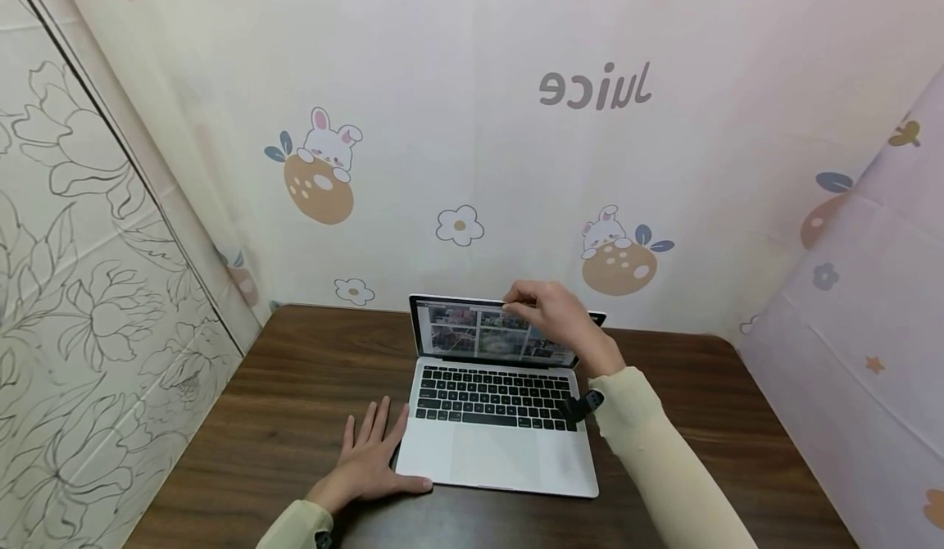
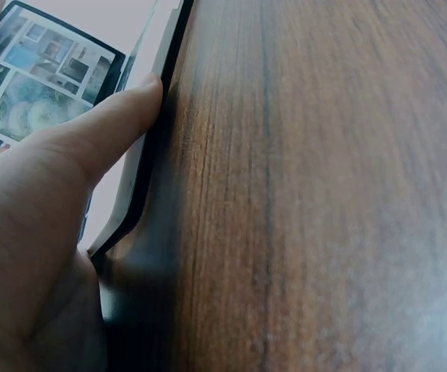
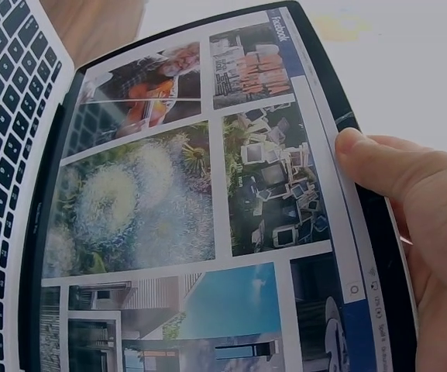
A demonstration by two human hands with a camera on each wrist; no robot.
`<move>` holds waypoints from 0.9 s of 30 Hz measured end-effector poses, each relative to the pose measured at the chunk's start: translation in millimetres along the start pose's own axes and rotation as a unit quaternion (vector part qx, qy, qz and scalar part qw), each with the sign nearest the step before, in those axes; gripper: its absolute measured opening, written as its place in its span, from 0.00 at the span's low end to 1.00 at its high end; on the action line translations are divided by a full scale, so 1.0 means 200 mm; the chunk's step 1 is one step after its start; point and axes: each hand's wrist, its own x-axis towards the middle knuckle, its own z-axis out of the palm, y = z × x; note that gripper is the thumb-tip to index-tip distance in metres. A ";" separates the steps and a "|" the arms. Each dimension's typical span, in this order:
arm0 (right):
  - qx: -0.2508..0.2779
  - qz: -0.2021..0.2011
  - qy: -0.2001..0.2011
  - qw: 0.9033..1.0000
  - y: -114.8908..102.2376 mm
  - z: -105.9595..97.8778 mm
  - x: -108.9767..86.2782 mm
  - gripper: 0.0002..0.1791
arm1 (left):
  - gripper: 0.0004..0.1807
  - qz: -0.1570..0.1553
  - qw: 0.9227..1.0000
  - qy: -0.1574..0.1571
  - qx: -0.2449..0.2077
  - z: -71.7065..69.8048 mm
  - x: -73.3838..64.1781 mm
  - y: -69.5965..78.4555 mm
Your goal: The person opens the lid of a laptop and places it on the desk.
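Observation:
A silver laptop [image 1: 494,457] with black keys lies on the wooden table, its lid raised and its lit screen [image 3: 146,186] showing a grid of pictures. At the top edge of the lid, my right hand [image 1: 556,315] pinches the rim, thumb on the screen side and fingers behind. My left hand [image 1: 369,460] is spread at the laptop's front left corner, fingers straight on the table. Its thumb [image 2: 122,116] lies along the front edge of the base. The fingers behind the lid are partly hidden.
The dark wooden table [image 1: 295,385] reaches back to a pale curtain [image 1: 472,123] printed with rabbits and fruit. A panel with flower outlines [image 1: 88,303] stands at the left, and another printed cloth [image 1: 870,311] hangs on the right.

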 end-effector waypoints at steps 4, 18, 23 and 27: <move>-0.002 0.010 0.005 1.000 -0.01 0.00 0.01 0.03 | 0.73 0.000 1.000 0.002 0.000 0.01 0.01 0.00; -0.057 0.022 0.071 0.996 -0.04 0.04 0.03 0.04 | 0.74 -0.017 1.000 -0.008 0.017 -0.02 -0.01 0.03; -0.046 0.022 0.073 0.996 -0.04 0.04 0.03 0.03 | 0.74 -0.009 1.000 -0.006 0.004 -0.02 -0.01 0.02; -0.045 0.025 0.071 0.996 -0.03 0.04 0.04 0.04 | 0.74 -0.005 1.000 -0.001 -0.002 -0.02 -0.01 0.02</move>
